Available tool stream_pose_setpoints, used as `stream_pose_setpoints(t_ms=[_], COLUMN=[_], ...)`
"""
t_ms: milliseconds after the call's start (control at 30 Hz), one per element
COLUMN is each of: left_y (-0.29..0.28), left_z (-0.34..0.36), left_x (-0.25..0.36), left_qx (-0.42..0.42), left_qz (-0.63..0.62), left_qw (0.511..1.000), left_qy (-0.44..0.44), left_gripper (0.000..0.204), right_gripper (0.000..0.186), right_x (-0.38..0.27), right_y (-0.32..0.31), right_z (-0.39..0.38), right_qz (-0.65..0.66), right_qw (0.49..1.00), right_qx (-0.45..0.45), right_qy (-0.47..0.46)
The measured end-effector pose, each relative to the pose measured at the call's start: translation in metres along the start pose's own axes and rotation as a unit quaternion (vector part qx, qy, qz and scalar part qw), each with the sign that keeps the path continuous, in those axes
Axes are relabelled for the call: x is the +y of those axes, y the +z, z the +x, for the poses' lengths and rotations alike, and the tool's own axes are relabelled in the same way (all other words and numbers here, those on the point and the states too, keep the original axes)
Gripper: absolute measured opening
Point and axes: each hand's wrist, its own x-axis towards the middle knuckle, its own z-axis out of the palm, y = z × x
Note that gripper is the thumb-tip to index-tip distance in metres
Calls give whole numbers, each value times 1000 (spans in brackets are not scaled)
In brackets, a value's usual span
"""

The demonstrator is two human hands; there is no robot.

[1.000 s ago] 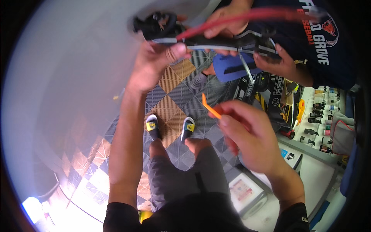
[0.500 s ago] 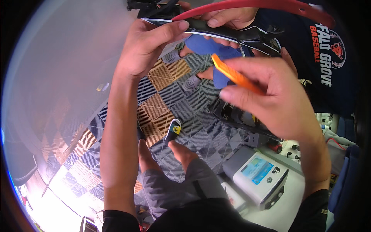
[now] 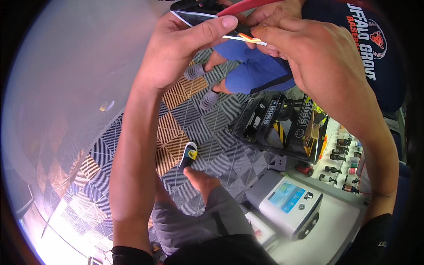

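Note:
A long black part with white edging [image 3: 194, 17] is held up at the top of the view. My left hand [image 3: 176, 53] is closed around its left portion, thumb flat on top. In my right hand [image 3: 322, 51] is a thin orange plastic tool with a slanted tip [image 3: 250, 39]; its tip lies against the white edge, just right of my left thumb. Most of the tool is hidden by my fingers. Behind my right hand, a co-worker's hand [image 3: 269, 13] is at the same part. A curved red strip [image 3: 247, 6] crosses above it.
A pale, smooth curved panel [image 3: 66, 88] stands along the left. Below are patterned floor tiles [image 3: 212, 154]. To the right are black tool cases [image 3: 282, 126], a light cabinet top [image 3: 304, 247] bearing a grey-white machine with a screen [image 3: 282, 203], and several small bottles [image 3: 338, 157].
My right hand has moved up and brought the orange tool from below the part onto its white edge. My left hand has shifted slightly right along the part, still gripping it.

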Motion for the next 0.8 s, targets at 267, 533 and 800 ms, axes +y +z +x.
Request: stream_pose_setpoints(t_ms=[267,533,800], left_y=[-26,-5,-13], left_z=[2,2,3], left_x=[-11,-14,-16], left_qx=[28,80,106], left_qz=[60,67,98], left_qw=[998,993,989], left_qy=[22,60,36], left_gripper=[34,33,31], right_gripper=[22,14,17], right_x=[1,0,-17], right_y=[-26,-10,1], right_z=[36,32,24], right_qz=[13,-4,-101], right_qw=[995,998,995], right_qx=[-45,-39,-6], right_qy=[-84,-49,-13])
